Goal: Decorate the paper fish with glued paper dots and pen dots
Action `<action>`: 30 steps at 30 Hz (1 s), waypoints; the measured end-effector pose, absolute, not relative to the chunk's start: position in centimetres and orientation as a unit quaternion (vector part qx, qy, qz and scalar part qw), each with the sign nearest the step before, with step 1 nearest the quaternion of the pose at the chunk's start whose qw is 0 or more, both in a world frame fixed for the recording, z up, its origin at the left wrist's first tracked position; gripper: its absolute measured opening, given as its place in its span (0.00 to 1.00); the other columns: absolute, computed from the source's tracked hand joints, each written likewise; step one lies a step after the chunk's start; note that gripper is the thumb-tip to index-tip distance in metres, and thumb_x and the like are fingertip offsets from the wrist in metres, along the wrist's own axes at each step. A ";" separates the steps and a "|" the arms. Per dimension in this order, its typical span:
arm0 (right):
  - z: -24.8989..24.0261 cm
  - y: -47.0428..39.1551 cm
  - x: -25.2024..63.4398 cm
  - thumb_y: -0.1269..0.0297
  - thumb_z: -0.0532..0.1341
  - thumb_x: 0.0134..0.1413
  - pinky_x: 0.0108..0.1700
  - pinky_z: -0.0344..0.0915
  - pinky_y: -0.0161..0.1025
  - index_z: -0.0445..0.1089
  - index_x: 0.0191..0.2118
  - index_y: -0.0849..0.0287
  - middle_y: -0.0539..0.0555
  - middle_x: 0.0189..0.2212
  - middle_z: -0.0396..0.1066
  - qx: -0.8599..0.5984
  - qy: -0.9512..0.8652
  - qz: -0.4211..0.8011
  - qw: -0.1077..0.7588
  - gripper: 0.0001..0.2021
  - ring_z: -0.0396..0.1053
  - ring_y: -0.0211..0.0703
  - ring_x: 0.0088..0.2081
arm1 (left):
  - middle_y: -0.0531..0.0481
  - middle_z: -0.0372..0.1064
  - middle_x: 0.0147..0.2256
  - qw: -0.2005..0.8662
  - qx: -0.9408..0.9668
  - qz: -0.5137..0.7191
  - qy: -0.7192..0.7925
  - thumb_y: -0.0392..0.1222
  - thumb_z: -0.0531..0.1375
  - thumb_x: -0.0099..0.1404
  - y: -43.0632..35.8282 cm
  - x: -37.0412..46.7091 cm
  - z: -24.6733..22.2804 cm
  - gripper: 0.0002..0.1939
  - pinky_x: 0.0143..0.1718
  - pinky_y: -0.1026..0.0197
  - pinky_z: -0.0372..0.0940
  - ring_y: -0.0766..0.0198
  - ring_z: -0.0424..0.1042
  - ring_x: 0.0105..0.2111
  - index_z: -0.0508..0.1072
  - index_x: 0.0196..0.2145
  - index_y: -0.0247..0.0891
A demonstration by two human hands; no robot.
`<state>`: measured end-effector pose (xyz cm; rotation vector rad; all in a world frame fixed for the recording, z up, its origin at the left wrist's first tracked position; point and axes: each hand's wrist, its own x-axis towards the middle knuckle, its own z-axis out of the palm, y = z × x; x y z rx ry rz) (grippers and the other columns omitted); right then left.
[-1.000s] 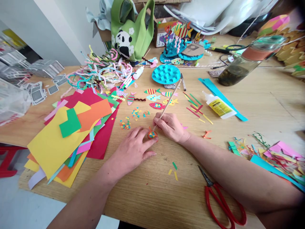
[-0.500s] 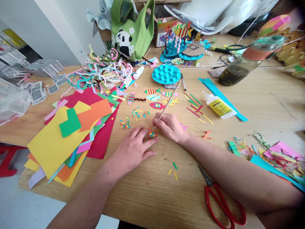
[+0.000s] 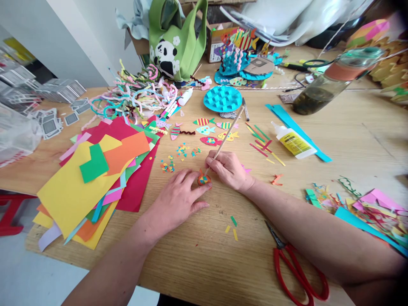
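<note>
- Left hand [image 3: 178,193] lay palm down just left of the orange fish [image 3: 204,180], fingers slightly parted and thumb held apart; it gripped nothing, its fingertips resting at the fish's edge.
- Right hand [image 3: 231,168] sat just beyond and right of the orange fish, fingers closed pen-like round a stick [image 3: 228,131]. The stick's lower end was at the fish; whether it touched, I could not tell.
- The orange fish looked like thin paper: probably very light, easily creased and apt to slide if nudged. Its rim seemed the safest hold, since the small triangles on its face might shift under a finger.
- The stick looked like light, rigid wood, likely easiest to steer from low on its shaft, where the right hand had it.
- The orange fish was on the table [image 3: 178,267], between the hands, with the left index finger along its near side.
- Around the orange fish, confetti [image 3: 167,165] lay beyond and left, a red fish [image 3: 209,140] beyond, glue [image 3: 295,142] beyond and right, scissors [image 3: 284,257] nearer and right.
</note>
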<state>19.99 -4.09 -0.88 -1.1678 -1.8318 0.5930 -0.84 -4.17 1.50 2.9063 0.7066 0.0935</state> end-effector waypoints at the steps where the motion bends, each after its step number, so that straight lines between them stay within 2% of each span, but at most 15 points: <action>1: -0.9 -4.1 20.0 0.64 0.49 0.65 0.30 0.59 0.35 0.64 0.26 0.59 0.50 0.22 0.65 -0.469 -0.735 0.239 0.429 0.16 0.61 0.35 0.24 | 0.41 0.61 0.55 0.074 0.969 0.030 0.235 0.56 0.53 0.70 -4.2 -0.8 1.5 0.23 0.58 0.44 0.58 0.49 0.58 0.58 0.68 0.57 0.45; 10: -0.8 -4.1 19.9 0.63 0.49 0.64 0.29 0.57 0.34 0.64 0.25 0.59 0.48 0.20 0.61 -0.472 -0.736 0.254 0.414 0.17 0.59 0.35 0.23 | 0.41 0.61 0.55 0.072 0.968 0.030 0.237 0.56 0.53 0.69 -4.2 -0.8 1.5 0.23 0.58 0.44 0.58 0.49 0.58 0.58 0.68 0.57 0.45; 30: -0.7 -4.1 19.9 0.63 0.48 0.65 0.30 0.58 0.35 0.64 0.25 0.60 0.50 0.22 0.63 -0.463 -0.743 0.263 0.405 0.18 0.60 0.35 0.23 | 0.40 0.60 0.55 0.073 0.969 0.017 0.236 0.56 0.52 0.70 -4.2 -0.7 1.7 0.24 0.59 0.45 0.57 0.49 0.57 0.58 0.67 0.58 0.45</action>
